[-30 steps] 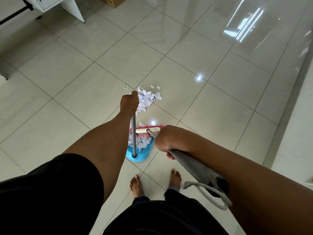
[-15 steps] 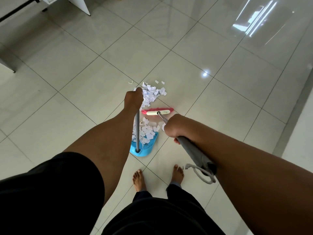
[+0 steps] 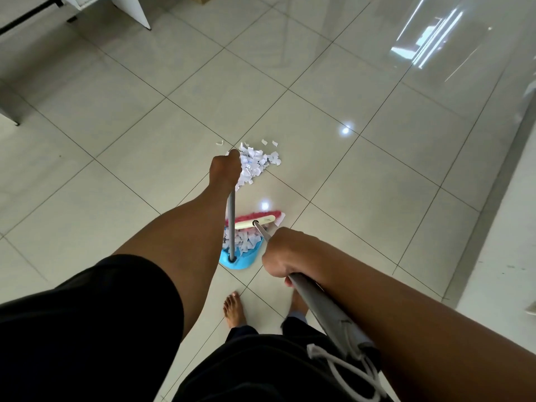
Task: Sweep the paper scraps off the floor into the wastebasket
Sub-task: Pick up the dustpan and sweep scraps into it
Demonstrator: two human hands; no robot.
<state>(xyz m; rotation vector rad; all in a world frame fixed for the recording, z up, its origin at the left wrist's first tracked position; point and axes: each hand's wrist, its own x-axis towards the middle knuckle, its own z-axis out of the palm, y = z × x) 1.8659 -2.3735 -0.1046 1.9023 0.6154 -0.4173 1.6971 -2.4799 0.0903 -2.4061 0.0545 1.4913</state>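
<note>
My left hand [image 3: 225, 170] grips the top of the grey upright handle of a blue dustpan [image 3: 240, 256] that stands on the tiled floor in front of my feet. White paper scraps [image 3: 243, 240] fill the pan. My right hand [image 3: 282, 250] grips the grey handle of a broom [image 3: 322, 306]; its cream head with pink bristles [image 3: 258, 220] lies at the pan's mouth. A further pile of white paper scraps [image 3: 256, 163] lies on the floor beyond my left hand, with a few stray pieces around it. No wastebasket is in view.
My bare feet [image 3: 235, 310] stand just behind the dustpan. White furniture legs [image 3: 136, 11] and a dark metal frame stand at the far left top. A raised white ledge [image 3: 499, 233] runs along the right side. Glossy tiles stretch ahead.
The broom head went out toward the far pile half a second ago and has come back to the dustpan's mouth. My left hand and the dustpan stayed put.
</note>
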